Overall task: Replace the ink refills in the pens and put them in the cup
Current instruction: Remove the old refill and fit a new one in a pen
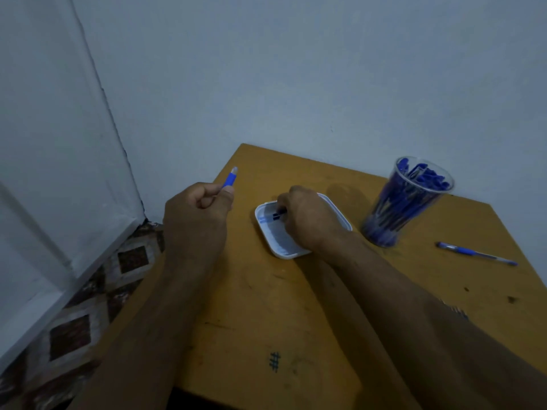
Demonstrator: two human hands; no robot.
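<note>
1. Two hands were over the brown bench [296,306].
2. The left hand [196,210] was up in the air by the bench's left edge. Its fingers were curled around a blue pen [230,179], and the pen's end stuck up.
3. The right hand [307,218] reached into a white tray [275,244]. Its fingers pinched a thin refill [270,217] that lay in the tray.
4. A clear cup [407,202] full of blue pens stood to the right of the tray.
5. One more pen [476,253] lay flat on the bench, near the cup.
</note>
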